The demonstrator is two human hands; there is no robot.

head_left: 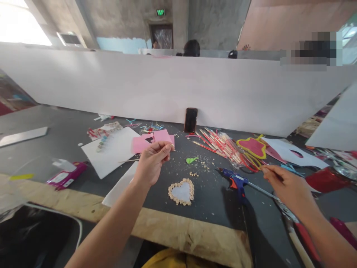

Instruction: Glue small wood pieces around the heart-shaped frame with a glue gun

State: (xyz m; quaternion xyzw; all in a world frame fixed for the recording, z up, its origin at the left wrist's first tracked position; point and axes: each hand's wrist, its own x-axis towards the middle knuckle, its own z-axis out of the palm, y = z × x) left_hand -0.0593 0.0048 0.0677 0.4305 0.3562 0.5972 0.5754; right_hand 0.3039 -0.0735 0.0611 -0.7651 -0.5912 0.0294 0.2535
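Note:
My left hand is raised over the table, thumb and index finger pinched together on a tiny pale piece too small to name. Below and to its right lies a white heart edged with small tan pieces. A few loose tan pieces are scattered above the heart. My right hand is at the right, its fingers pressed together by the end of a yellow strip; whether it grips the strip is unclear. A blue glue gun lies between the heart and my right hand.
A phone leans on the white partition. Red-and-white sticks, pink paper and white sheets lie across the table. Pliers and a red can are at the right, a purple tool at the left.

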